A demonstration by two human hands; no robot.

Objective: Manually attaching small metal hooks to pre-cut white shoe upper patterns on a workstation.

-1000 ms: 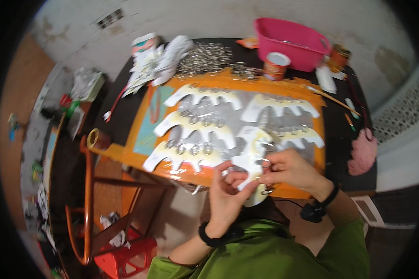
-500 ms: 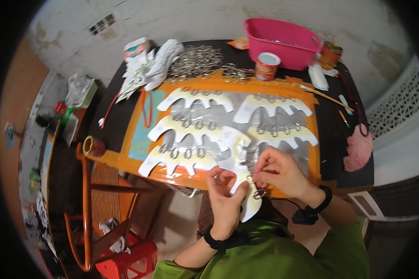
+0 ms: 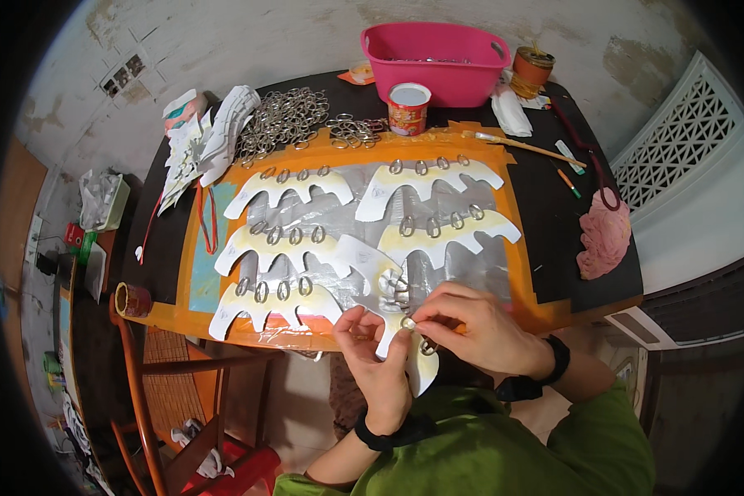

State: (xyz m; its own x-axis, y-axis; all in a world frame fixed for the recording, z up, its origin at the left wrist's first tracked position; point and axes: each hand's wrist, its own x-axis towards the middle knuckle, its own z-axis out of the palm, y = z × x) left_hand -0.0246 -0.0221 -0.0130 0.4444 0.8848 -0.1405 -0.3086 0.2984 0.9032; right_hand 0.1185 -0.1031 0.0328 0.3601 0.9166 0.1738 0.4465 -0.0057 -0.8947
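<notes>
My left hand (image 3: 376, 364) grips a white scalloped cut-out (image 3: 422, 376) with a yellowish edge, held over the table's near edge. Its far end lies over the neighbouring cut-outs. A metal ring (image 3: 408, 323) sits at the cut-out's edge, pinched by my right hand (image 3: 484, 331) close to my left thumb. Another ring (image 3: 427, 345) hangs nearer to me on the same piece, and a few metal rings (image 3: 392, 287) show farther along it. Beyond my hands lie several similar cut-outs (image 3: 277, 312), each with a row of metal rings along its yellowish edge.
At the back are a heap of metal rings (image 3: 285, 124), a red tin (image 3: 409, 112) and a pink basket (image 3: 436, 74). A brush (image 3: 537, 150) and pink cloth (image 3: 603, 236) lie on the right. Tape (image 3: 192, 299) borders the work surface; a wooden chair (image 3: 132, 388) stands left.
The whole view has swung, so the table appears farther left. My right fingers have brought the ring up against the cut-out's edge, beside the left thumb. My left hand keeps its grip.
</notes>
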